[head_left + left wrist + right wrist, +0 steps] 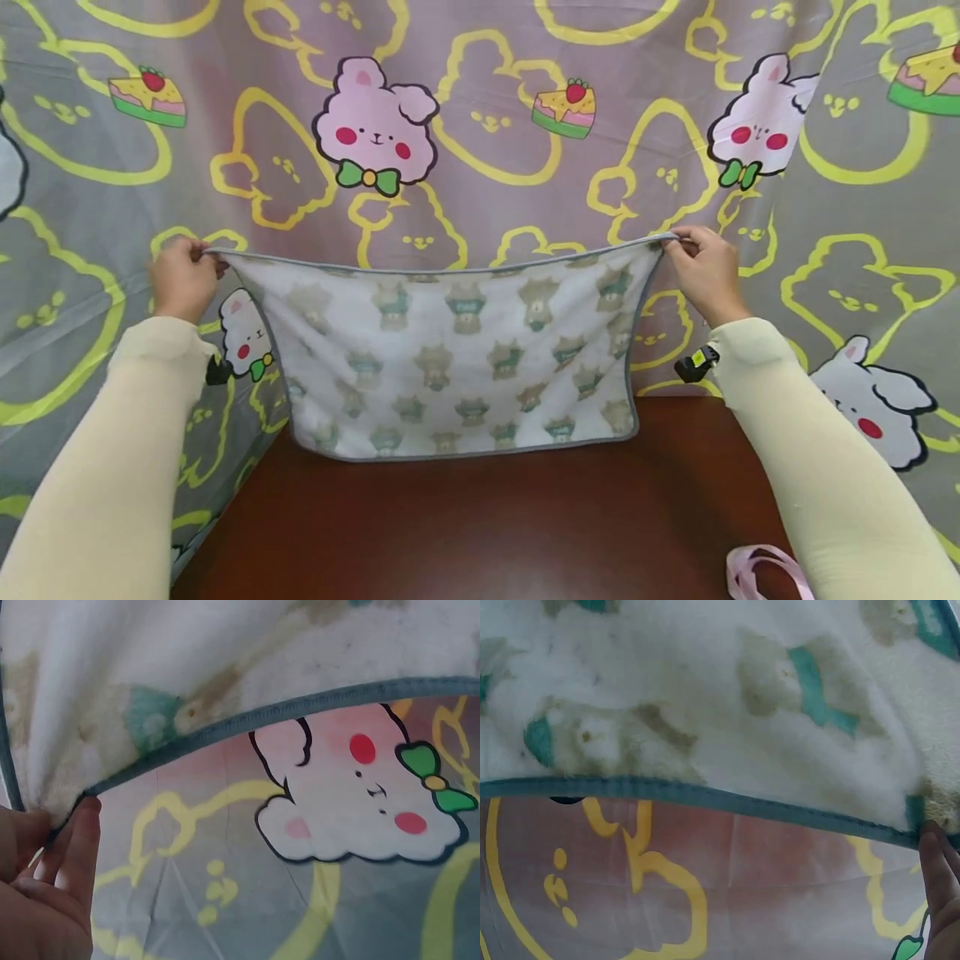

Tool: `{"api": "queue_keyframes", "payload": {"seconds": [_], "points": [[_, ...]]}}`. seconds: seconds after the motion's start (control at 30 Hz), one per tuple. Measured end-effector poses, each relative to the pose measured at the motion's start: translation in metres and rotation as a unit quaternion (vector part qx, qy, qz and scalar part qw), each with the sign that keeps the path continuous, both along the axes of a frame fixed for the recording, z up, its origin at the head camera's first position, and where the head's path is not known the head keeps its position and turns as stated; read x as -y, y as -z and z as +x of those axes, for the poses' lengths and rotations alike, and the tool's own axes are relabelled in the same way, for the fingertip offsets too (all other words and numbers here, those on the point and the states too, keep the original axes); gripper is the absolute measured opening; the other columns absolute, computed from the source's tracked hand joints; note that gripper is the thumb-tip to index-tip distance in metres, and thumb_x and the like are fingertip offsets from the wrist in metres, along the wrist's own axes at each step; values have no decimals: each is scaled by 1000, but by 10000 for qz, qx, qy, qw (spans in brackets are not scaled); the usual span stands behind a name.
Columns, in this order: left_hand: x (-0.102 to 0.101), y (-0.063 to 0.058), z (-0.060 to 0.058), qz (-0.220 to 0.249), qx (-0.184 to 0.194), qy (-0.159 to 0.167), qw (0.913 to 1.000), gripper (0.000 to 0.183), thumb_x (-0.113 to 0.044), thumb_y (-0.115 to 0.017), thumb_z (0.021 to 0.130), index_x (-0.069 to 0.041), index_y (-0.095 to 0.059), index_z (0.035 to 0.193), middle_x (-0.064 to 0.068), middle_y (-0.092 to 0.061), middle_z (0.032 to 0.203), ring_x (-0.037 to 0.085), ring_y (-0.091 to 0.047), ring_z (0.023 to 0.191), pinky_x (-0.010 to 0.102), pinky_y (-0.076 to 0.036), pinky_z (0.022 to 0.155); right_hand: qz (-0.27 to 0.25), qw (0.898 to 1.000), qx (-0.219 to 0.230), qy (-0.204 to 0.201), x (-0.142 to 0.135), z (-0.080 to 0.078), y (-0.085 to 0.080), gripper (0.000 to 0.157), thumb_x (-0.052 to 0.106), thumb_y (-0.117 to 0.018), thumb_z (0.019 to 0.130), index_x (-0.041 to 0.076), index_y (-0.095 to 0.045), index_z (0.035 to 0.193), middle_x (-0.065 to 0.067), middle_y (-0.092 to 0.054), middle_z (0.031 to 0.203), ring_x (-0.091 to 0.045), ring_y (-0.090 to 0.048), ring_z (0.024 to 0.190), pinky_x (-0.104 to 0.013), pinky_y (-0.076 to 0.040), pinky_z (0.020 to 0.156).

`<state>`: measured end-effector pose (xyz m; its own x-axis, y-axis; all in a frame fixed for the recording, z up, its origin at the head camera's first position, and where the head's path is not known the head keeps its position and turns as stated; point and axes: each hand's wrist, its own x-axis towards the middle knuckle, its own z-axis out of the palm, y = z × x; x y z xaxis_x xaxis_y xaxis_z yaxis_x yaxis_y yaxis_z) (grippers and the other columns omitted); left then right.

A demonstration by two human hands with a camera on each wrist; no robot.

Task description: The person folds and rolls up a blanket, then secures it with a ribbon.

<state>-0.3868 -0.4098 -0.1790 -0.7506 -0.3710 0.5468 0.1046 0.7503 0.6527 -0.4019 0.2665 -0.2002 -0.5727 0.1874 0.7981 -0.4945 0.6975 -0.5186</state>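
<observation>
A white towel [465, 358] with brown and teal bear prints and a grey-blue edge hangs spread between both hands. At its upper left corner my left hand [183, 275] pinches the cloth; the left wrist view shows the left hand [56, 877] with the corner between thumb and fingers. My right hand [705, 271] pinches the upper right corner. In the right wrist view only part of the right hand [943, 885] shows, at the bound edge of the towel [727, 712]. The top edge sags slightly in the middle, and the lower edge hangs at the table's far part.
A dark red-brown table [480, 525] lies below the towel. A pink ribbon-like loop [765, 571] rests at its near right. A grey-pink curtain [487, 167] with yellow outlines and cartoon rabbits stands behind and along the sides.
</observation>
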Motion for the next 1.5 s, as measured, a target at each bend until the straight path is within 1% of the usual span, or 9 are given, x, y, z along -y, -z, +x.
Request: {"api": "queue_keyframes", "payload": {"seconds": [0.3, 0.53, 0.87, 1.13, 1.23, 1.3, 1.37, 1.43, 1.5], "points": [[-6, 2, -3, 270, -49, -246, 9993, 39, -20, -34, 104, 2, -50, 132, 18, -58, 122, 13, -59, 95, 18, -43, 71, -215, 9986, -408, -277, 6, 1, 8, 25, 17, -59, 96, -3, -69, 107, -7, -62, 108, -2, -58, 90, -15, -45, 82], [-3, 9, 7, 404, -284, 93, 9987, 34, -26, -42, 102, 0, -54, 119, 13, -59, 114, -10, -53, 74, 11, -44, 66, -354, 9988, -240, -243, -11, 24, 15, 27, 23, -62, 96, -1, -70, 107, 10, -61, 94, 3, -58, 80, -13, -42, 70], [10, 47, 76, -213, 129, 249, 9994, 37, -28, -42, 102, 1, -54, 122, 9, -60, 110, -16, -47, 73, 11, -41, 59, 254, 9980, 151, -554, -27, 92, 45, 20, 15, -68, 92, 1, -71, 106, 18, -63, 96, 3, -58, 75, -9, -42, 65], [21, 75, 130, -864, 313, 13, 9958, 32, -22, -49, 102, 4, -58, 119, 20, -60, 107, 0, -43, 75, 27, -36, 59, 751, 9915, 659, -838, -45, 148, 63, 10, 1, -72, 86, 5, -71, 96, 13, -65, 89, -1, -57, 75, -10, -42, 61], [29, 83, 141, -868, 431, 431, 9944, 29, -18, -52, 102, 6, -57, 118, -1, -64, 95, -5, -46, 74, 23, -39, 56, 980, 9833, 853, -1277, -54, 161, 66, 17, -9, -72, 82, 3, -72, 95, 6, -67, 96, 0, -60, 89, -8, -44, 72], [36, 88, 147, -768, 560, 894, 9915, 28, -16, -52, 102, 7, -55, 117, -13, -61, 90, -9, -50, 74, 20, -43, 55, 1242, 9714, 1069, -1721, -61, 169, 68, 22, -14, -69, 82, 5, -72, 93, 2, -68, 97, -1, -60, 96, -10, -46, 73], [43, 94, 153, -740, 789, 1265, 9861, 25, -15, -52, 102, 6, -54, 115, -24, -55, 86, -7, -54, 73, 22, -46, 54, 1597, 9461, 1367, -2463, -70, 175, 72, 30, -19, -66, 80, 8, -72, 92, 0, -69, 97, -4, -61, 96, -14, -47, 73], [48, 100, 159, -786, 1125, 1578, 9779, 23, -13, -50, 103, 8, -52, 113, -17, -58, 87, -4, -55, 73, 25, -46, 54, 1794, 8957, 1810, -3644, -76, 176, 78, 37, -23, -60, 80, 9, -70, 94, -4, -69, 94, -10, -62, 88, -21, -48, 66], [52, 105, 162, -901, 1528, 1744, 9686, 22, -11, -49, 103, 9, -53, 111, -7, -60, 90, -1, -56, 73, 27, -48, 56, 1861, 8295, 2250, -4760, -80, 172, 87, 41, -26, -55, 79, 10, -68, 94, -5, -67, 90, -15, -61, 79, -26, -48, 61]]}}
